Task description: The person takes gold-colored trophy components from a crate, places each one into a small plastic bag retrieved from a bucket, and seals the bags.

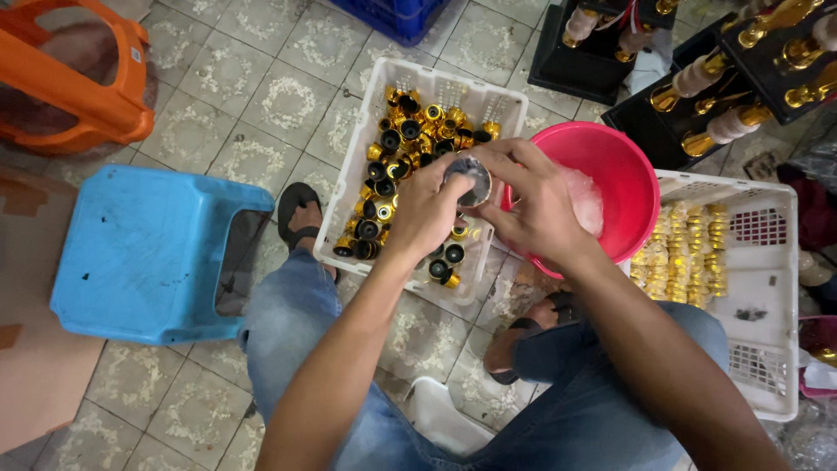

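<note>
Knees in faded blue jeans (296, 323) fill the near edge of the scene, where a seated person bends over a tiled floor (218, 113), sandalled feet planted either side of the work. Both bare forearms reach forward and meet above the near right corner of a white plastic crate (366, 113). The left hand (425, 214) is closed round a small round cap (471, 179), dark with a silvery rim, its fingers curled against the cap's left side. The right hand (536, 205) clamps on the same cap from the right and above, fingertips wrapped over its top edge, so the two hands touch around it. The cap hangs above the crate's near right corner, just beside the rim of a red bowl (610, 157).

Below the hands, the crate holds a loose heap of gold and black caps (397, 157), thickest along its left side. The red bowl, just right of the crate, holds a crumpled clear plastic bag (582, 199). Right again stands a second white crate (767, 288) with rows of gold fittings (684, 249) stacked at its left end. A blue plastic stool (144, 253) stands at the person's left, an orange stool (74, 74) lies beyond it, and black trays of gold-collared bottles (724, 74) stand at the far right.
</note>
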